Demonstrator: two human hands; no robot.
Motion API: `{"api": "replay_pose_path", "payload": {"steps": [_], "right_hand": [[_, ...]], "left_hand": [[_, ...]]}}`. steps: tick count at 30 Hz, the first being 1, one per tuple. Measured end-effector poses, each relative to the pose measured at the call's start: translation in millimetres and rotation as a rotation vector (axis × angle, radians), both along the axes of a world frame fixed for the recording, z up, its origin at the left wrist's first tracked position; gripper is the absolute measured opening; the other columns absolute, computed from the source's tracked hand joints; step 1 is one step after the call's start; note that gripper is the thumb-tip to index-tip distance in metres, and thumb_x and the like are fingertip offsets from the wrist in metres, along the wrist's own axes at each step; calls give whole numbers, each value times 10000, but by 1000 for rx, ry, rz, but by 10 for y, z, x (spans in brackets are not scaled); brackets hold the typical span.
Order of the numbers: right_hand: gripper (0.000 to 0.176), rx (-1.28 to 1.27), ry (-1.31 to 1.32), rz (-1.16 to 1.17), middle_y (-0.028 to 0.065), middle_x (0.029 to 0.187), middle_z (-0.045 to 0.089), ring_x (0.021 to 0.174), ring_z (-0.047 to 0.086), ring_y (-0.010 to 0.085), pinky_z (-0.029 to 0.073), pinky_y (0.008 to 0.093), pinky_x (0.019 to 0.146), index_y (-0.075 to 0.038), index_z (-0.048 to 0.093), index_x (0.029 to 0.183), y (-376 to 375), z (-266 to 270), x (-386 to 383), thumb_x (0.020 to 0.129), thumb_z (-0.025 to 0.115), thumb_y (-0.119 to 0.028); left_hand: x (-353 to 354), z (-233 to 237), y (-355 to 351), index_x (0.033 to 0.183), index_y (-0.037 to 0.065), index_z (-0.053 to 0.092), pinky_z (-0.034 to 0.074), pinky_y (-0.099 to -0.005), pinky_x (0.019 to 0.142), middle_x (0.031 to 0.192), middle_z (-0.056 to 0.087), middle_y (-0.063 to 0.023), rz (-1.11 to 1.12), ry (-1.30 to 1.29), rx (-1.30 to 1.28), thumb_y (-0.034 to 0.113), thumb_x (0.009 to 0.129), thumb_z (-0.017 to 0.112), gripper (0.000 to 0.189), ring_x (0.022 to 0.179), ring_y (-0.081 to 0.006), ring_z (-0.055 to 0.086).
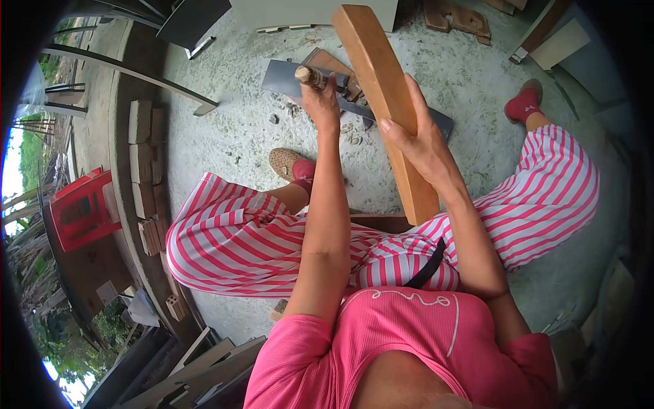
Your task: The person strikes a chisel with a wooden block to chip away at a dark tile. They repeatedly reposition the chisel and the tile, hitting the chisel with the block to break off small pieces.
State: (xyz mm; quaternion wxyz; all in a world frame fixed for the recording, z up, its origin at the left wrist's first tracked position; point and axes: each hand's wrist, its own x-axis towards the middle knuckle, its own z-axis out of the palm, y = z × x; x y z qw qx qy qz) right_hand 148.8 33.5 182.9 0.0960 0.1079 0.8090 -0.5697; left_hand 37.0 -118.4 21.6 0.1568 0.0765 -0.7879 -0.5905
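Note:
My left hand [320, 105] is closed around a tool with a round wooden handle [306, 73]. The handle's blunt end points up toward me, and a dark metal part shows beside my fingers; its exact kind is hard to make out. In my right hand [421, 146] is a long, smooth, squared piece of wood [371, 61], gripped near its middle with the thumb on top. It slants from the top of the view down to my lap. Beneath both hands, a grey board [281, 73] lies on the floor with brown wood pieces [323, 60] on it.
Small chips lie on the rough concrete floor [225, 136]. My feet in red socks [523, 105] rest either side of the board. Stacked bricks [141, 160] line the left, with a red plastic stool [82, 210] beyond. Cut wood pieces [456, 20] lie at the top.

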Motion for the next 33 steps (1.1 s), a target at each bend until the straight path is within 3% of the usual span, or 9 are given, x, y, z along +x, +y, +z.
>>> {"api": "replay_pose_path", "payload": {"steps": [1, 6, 12, 15, 18, 21, 27, 29, 33], "right_hand": [[926, -22, 1, -69, 240, 1255, 518, 1139, 532, 354, 417, 385, 956, -114, 154, 1460, 73, -5, 47, 765, 615, -517], [992, -260, -128, -226, 200, 1447, 286, 1341, 286, 294, 257, 360, 1074, -22, 123, 1452, 256, -406, 220, 775, 607, -562], [941, -543, -351, -352, 167, 1333, 393, 1136, 462, 235, 408, 345, 928, -75, 143, 1461, 251, -873, 321, 793, 573, -579], [926, -457, -285, -332, 143, 1272, 414, 1034, 494, 213, 454, 339, 843, -86, 174, 1449, 244, -1012, 328, 783, 573, -592], [922, -385, -241, -390, 139, 1283, 401, 1038, 490, 221, 444, 345, 857, -86, 189, 1446, 196, -1012, 288, 780, 572, -596], [955, -389, -232, -352, 164, 1366, 353, 1145, 461, 267, 404, 359, 931, -73, 171, 1455, 210, -1027, 233, 772, 587, -593], [1026, -255, -203, -248, 239, 1442, 274, 1333, 298, 315, 248, 364, 1080, 2, 79, 1449, 182, -788, 191, 772, 603, -564], [1012, -197, -159, -192, 247, 1404, 332, 1305, 347, 313, 275, 357, 1065, -5, 88, 1450, 160, -712, 139, 775, 608, -550], [965, -36, -31, -67, 256, 1282, 482, 1187, 497, 316, 384, 348, 985, -35, 114, 1454, 103, -250, -16, 781, 615, -513]], "left_hand": [[-29, -44, -52, 980, 3, 539, 454, -317, 726, 836, 600, -70, 42, -12, 76, 190, 797, 715, 315, 759, -168, 553], [-69, -237, -204, 1081, 20, 490, 462, -315, 743, 955, 580, -73, 41, -54, 355, 203, 813, 708, 390, 838, -160, 548], [-121, -258, -376, 1114, 73, 450, 502, -367, 706, 989, 565, -73, 82, -216, 473, 266, 796, 726, 463, 882, -179, 568], [-186, -346, -549, 1118, 98, 426, 490, -378, 685, 990, 566, -60, 111, -302, 539, 284, 819, 702, 447, 845, -183, 587], [-232, -641, -819, 1099, 136, 420, 521, -415, 651, 970, 570, -76, 202, -424, 663, 342, 816, 691, 443, 797, -243, 634], [-106, -817, -984, 1056, 77, 466, 531, -421, 623, 970, 578, -83, 249, -532, 904, 379, 832, 660, 423, 830, -277, 655], [-37, -492, -685, 1024, 60, 489, 500, -322, 638, 910, 588, -67, 167, -365, 604, 329, 827, 685, 387, 780, -183, 630], [-175, -429, -520, 1069, 35, 483, 488, -359, 749, 976, 593, -103, 65, -168, 401, 288, 825, 693, 410, 865, -223, 610], [-203, -33, -137, 1071, 0, 457, 472, -328, 746, 885, 604, -118, -157, -68, -20, 183, 818, 675, 381, 796, -211, 588]]}}
